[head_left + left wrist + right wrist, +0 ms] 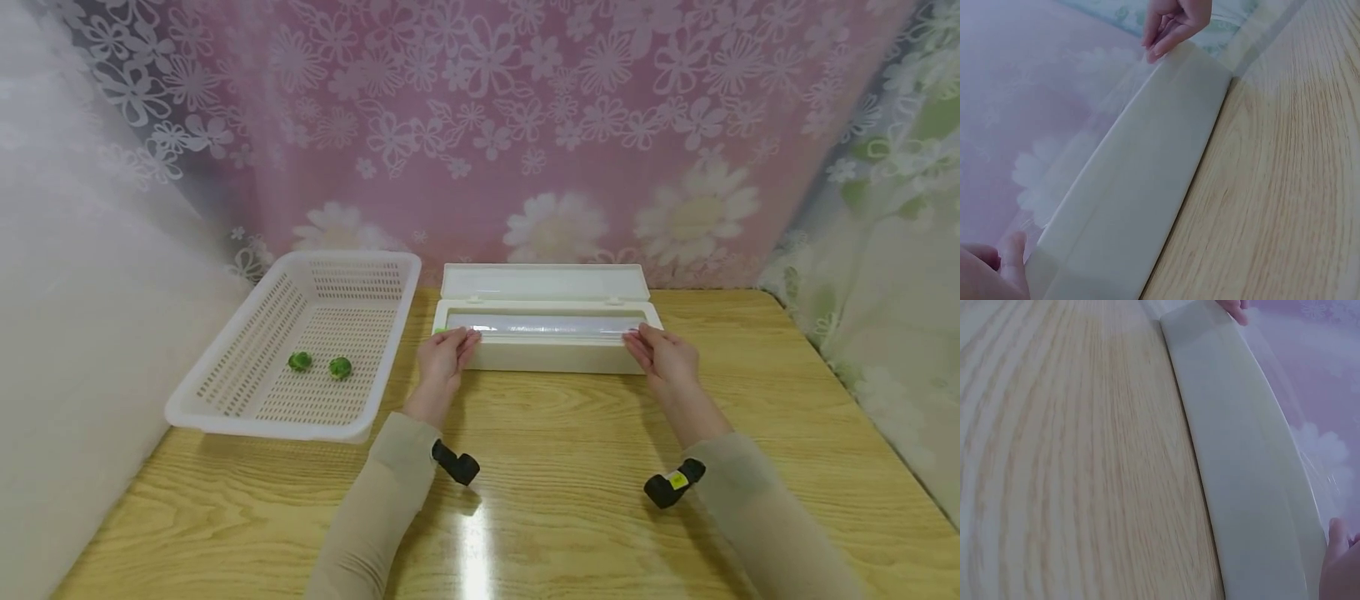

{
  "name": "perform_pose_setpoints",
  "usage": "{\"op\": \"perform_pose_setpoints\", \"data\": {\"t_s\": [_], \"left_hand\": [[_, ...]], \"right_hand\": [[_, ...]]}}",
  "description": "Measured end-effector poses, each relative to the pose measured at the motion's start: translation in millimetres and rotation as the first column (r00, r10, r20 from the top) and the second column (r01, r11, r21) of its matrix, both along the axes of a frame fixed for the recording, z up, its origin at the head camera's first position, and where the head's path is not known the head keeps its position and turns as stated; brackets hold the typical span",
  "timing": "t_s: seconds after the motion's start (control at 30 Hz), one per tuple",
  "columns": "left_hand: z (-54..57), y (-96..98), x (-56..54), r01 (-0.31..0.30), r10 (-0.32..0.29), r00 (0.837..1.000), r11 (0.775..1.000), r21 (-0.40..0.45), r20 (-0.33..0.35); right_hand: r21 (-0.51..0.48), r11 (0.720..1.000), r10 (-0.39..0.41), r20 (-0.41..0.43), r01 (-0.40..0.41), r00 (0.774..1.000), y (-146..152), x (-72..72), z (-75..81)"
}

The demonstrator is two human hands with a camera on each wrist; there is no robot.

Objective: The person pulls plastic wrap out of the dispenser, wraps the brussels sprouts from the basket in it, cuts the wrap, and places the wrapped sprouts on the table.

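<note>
A long white cling film dispenser box (pixel 555 358) lies on the table with its lid (pixel 543 283) tipped back. Inside it is a roll of clear cling film (pixel 551 323). My left hand (pixel 441 360) pinches the film's edge near the box's left front corner. At the right end, my right hand (pixel 667 357) pinches the same edge between thumb and fingers. In the left wrist view, thin film (pixel 1113 97) stretches between the two hands above the box's front wall. The right wrist view shows creases in the film (pixel 1322 475) near the right thumb.
Left of the box stands a white plastic basket (pixel 258 428) holding two small green vegetables like Brussels sprouts (pixel 341 367). The wooden table (pixel 555 483) extends in front of the box. A pink flowered curtain (pixel 480 150) hangs close behind.
</note>
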State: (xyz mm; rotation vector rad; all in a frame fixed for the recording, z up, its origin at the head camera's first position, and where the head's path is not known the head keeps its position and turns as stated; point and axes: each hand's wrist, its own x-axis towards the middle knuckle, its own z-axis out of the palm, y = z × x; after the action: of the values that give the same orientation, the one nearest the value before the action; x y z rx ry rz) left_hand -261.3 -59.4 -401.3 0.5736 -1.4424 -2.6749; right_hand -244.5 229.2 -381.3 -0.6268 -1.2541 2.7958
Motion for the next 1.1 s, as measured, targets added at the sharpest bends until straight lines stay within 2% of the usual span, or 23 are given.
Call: {"op": "perform_pose_setpoints", "data": {"t_s": [0.3,0.67,0.83,1.1], "left_hand": [[2.9,2.7,-2.0,-0.022,0.027,0.999,0.991,0.133,-0.034],[9.1,7.3,-6.0,-0.074,0.082,0.996,0.975,0.21,-0.028],[13.8,7.9,-6.5,-0.073,0.085,0.995,0.974,0.216,-0.047],[20.3,6.9,-7.1,-0.07,0.09,0.993,0.968,0.241,-0.075]], "right_hand": [[-0.117,0.993,0.0,-0.064,-0.008,0.998,-2.6,-4.2,1.5],[-0.185,0.983,-0.038,-0.081,0.022,0.996,-4.6,-7.6,4.9],[-0.207,0.978,-0.056,-0.109,0.033,0.992,-4.1,-9.4,6.9],[-0.219,0.976,-0.028,-0.143,-0.004,0.989,-3.3,-9.2,13.1]]}}
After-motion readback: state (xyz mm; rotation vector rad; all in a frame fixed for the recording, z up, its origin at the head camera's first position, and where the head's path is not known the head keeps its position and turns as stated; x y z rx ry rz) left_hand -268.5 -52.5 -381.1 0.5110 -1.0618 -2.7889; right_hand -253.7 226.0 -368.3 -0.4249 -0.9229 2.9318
